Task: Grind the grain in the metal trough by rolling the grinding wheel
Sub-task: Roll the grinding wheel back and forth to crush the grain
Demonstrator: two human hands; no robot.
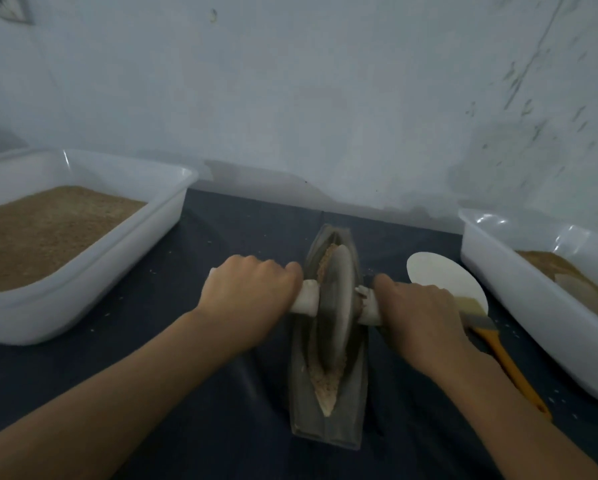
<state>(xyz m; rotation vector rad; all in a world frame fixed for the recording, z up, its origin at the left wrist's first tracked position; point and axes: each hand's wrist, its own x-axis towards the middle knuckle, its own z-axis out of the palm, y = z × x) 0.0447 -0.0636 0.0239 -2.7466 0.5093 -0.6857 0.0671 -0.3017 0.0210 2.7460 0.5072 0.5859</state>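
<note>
- Your left hand (251,299) curls knuckles-up around the white handle (306,296) left of the grinding wheel (339,296), forearm reaching in from lower left.
- Your right hand (420,315) grips the opposite handle stub the same way.
- The wheel stands upright in the metal trough (327,420), mid-length, on the dark mat (173,368).
- Grain (325,386) lies along the trough's groove.

Both hands, left (252,299) and right (420,313), grip the wheel (337,296) axle; grain (325,386) in trough (354,403) between the fingers.
</note>
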